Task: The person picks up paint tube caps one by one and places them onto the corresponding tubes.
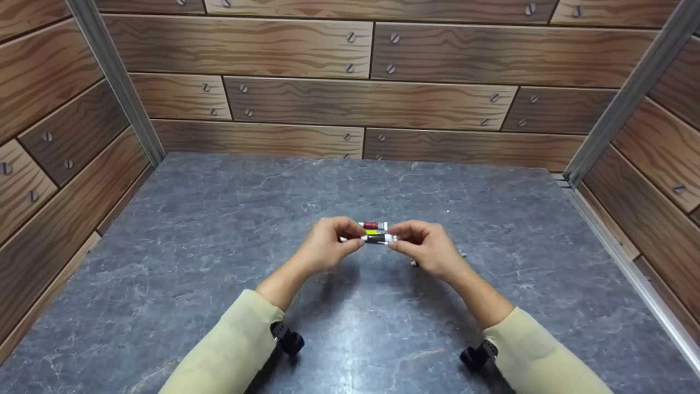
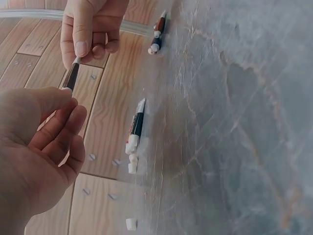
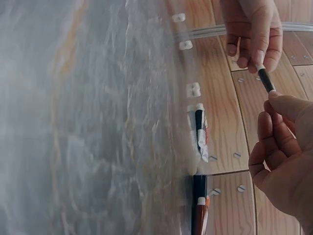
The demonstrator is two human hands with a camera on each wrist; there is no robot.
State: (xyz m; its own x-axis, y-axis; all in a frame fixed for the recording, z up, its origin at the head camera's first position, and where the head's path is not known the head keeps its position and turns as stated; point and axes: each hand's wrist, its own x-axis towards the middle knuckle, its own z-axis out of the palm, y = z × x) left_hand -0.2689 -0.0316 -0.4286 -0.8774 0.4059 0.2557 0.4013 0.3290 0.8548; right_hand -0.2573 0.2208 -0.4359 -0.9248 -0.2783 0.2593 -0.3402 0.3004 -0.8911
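Both hands hold one small paint tube (image 1: 376,238) with a black label, level above the table. My left hand (image 1: 331,245) pinches its white cap end between thumb and finger. At the other end, the right hand (image 1: 429,249) pinches the flattened tail. The left wrist view shows the held tube's dark body (image 2: 72,78) spanning the gap between the hands. Just behind it in the head view lie a red tube (image 1: 373,225) and a yellow tube (image 1: 372,232), partly hidden by the fingers.
A dark tube (image 2: 137,125) lies on the grey marbled table (image 1: 219,219), with small white caps (image 2: 131,224) nearby. More tubes (image 3: 199,210) lie along the table, partly hidden by the right hand in the head view. Wood-patterned walls (image 1: 306,101) surround the table.
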